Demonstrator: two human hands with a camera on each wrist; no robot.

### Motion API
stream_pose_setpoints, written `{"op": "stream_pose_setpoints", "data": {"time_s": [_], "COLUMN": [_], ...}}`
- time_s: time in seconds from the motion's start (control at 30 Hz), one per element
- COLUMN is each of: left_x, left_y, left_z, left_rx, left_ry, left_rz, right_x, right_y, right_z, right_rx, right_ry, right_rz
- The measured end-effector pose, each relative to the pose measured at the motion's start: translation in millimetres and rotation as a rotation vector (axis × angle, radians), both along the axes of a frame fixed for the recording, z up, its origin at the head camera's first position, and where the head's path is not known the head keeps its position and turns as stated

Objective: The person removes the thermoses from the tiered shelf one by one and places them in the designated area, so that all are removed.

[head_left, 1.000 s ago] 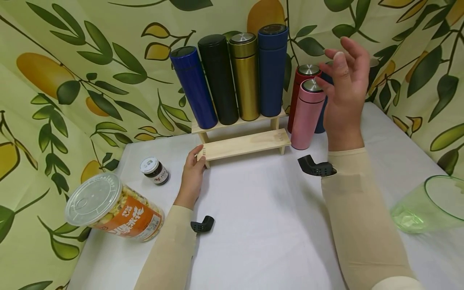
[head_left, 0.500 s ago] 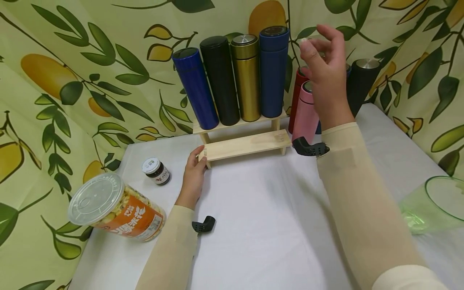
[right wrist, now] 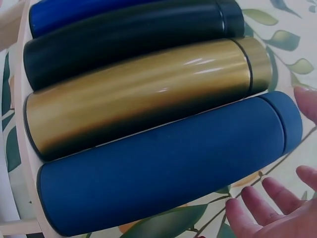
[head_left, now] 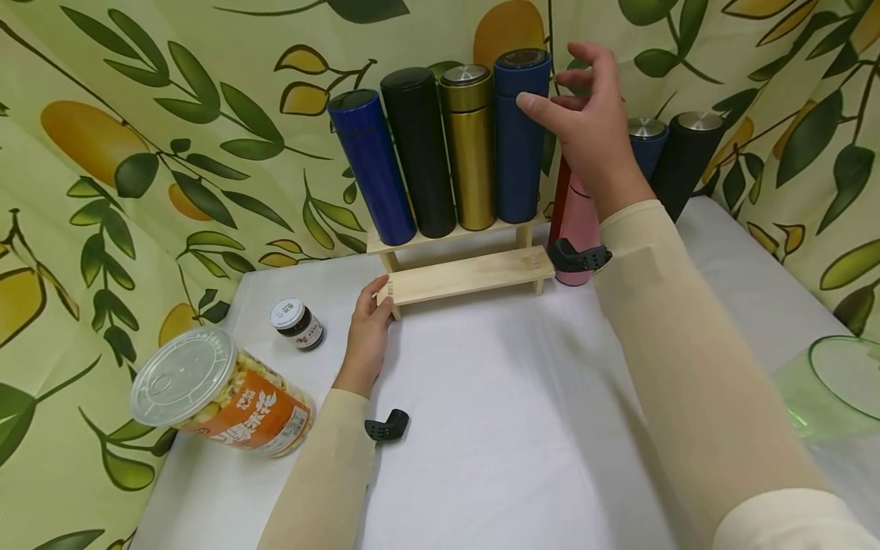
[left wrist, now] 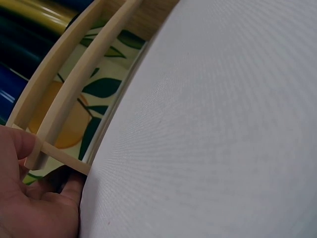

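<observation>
Left hand [head_left: 367,328] grips pale wooden two-tier stand [head_left: 467,276] by lower left end; right hand [head_left: 594,137], grip slack, beside matte blue cylindrical flask [head_left: 519,153].

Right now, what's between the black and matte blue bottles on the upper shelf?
One gold bottle separates the black bottle from the matte blue bottle, in both head and right wrist views.

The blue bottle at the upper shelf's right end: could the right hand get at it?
Likely yes: the right hand is open near the blue bottle, nothing visible between them, though the gold bottle stands close.
</observation>
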State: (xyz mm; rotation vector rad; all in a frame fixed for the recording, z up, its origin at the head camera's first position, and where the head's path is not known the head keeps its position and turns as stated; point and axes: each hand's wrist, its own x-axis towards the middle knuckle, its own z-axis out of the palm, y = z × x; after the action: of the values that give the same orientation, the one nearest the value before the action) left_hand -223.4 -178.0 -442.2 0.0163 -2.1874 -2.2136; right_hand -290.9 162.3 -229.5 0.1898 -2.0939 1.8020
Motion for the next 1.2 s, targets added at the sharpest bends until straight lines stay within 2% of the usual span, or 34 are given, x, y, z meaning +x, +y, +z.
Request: {"op": "stream_pose_setpoints", "data": {"time_s": [0.33, 0.6, 0.9, 1.2], "left_x": [-0.1, -0.6, 0.7, 0.0], "left_y": [0.2, -0.1, 0.1, -0.2], "left_z": [0.2, -0.2, 0.1, 0.1], "left_rx": [0.022, 0.029, 0.012, -0.005], "left_ry": [-0.002, 0.000, -0.007, -0.013], "left_rz": [-0.004, -0.004, 0.001, -0.004], "right_x": [-18.7, -22.9, -13.4, 7.8], "right_y": [-8, -15, -18, -22], "right_z": [0.8, -1.4, -5.0, -7.0], "right_rx": [0.044, 0.105, 0.089, 0.048], "right_ry": [-0.083, -0.081, -0.045, 0.025], "right_rz": [0.038, 0.011, -0.031, -0.053]}}
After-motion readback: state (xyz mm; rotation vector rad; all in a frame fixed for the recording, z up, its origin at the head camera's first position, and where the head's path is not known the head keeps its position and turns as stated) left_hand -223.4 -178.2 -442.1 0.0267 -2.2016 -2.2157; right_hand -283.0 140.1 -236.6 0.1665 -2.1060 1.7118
